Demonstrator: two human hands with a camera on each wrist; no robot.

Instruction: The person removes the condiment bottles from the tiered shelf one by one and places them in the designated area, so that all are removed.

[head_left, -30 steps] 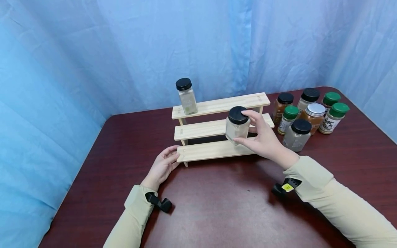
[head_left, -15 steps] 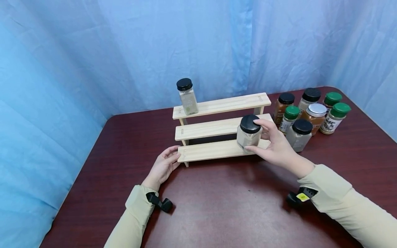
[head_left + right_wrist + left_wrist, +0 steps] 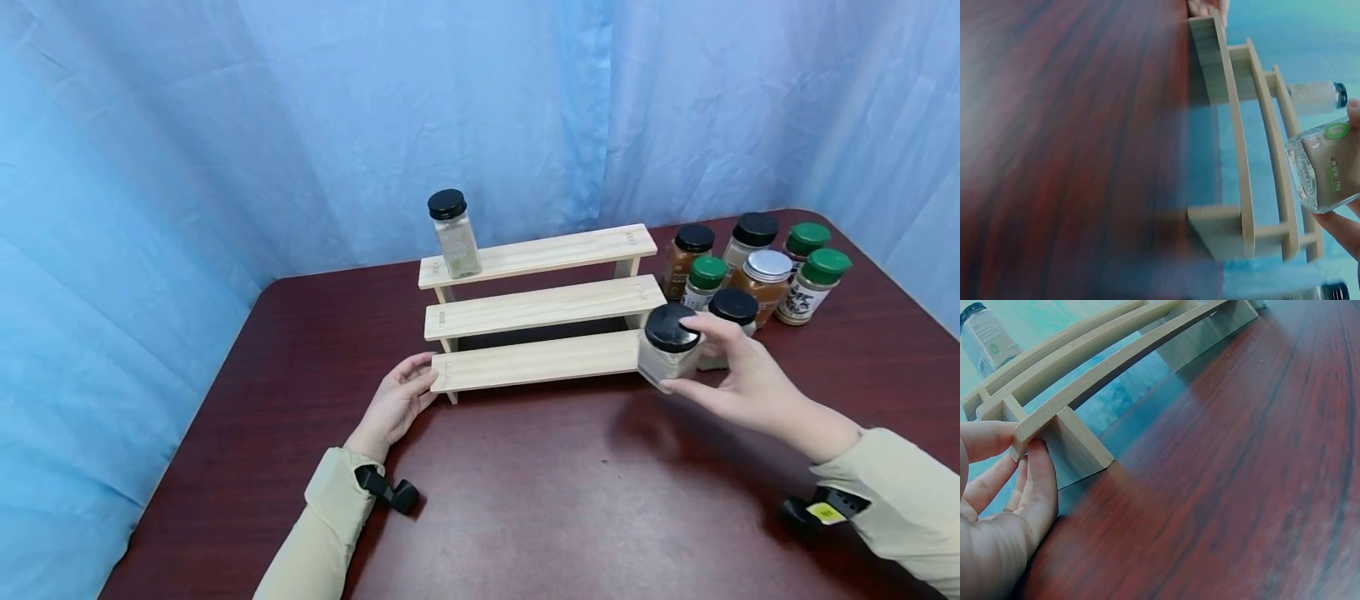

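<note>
My left hand (image 3: 393, 400) pinches the left end of the lowest board of a three-tier wooden rack (image 3: 540, 358); in the left wrist view the thumb and fingers (image 3: 1041, 481) close over that board's corner. My right hand (image 3: 750, 392) grips a glass spice jar (image 3: 663, 362) with a black lid, thumb low on the glass and fingers near the lid. It hangs at the right end of the lowest board, in front of another black-lidded jar (image 3: 733, 307). In the right wrist view the held jar (image 3: 1329, 165) shows pale powder and a green mark.
A taller black-lidded jar (image 3: 457, 242) stands at the left of the top board. Several spice jars cluster to the right of the rack, including a silver-lidded jar (image 3: 763, 283) and a green-lidded jar (image 3: 813, 287). Blue curtains (image 3: 375, 125) hang behind the dark red table (image 3: 510, 500).
My right hand has carried the held jar rightward and towards me, from over the middle of the rack to its right end. The left hand has stayed on the rack.
</note>
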